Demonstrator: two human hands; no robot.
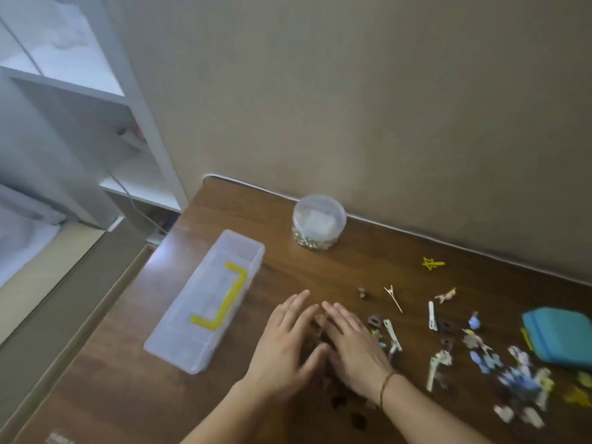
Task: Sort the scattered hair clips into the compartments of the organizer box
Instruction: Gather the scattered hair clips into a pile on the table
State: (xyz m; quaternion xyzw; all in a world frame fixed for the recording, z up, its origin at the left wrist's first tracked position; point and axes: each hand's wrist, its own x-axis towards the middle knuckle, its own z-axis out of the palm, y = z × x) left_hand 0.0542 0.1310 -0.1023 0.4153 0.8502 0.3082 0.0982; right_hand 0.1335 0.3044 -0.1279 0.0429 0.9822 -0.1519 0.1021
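Hair clips [480, 354] are scattered on the wooden table [336, 270], mostly right of the hands; a yellow star clip [432, 263] lies apart near the wall. Organizer box [205, 302] is placed left of the hands, lid shut, yellow latch [224, 298] on top; contents cannot be made out. No readable writing is seen. Round clear jar [318, 222] by the wall is closed, small shiny items inside. Teal case [560, 338] sits at the right edge. Left hand [285, 344] and right hand [352, 344] are laid flat, fingers straight, side by side over small dark clips [339, 402]; nothing is gripped.
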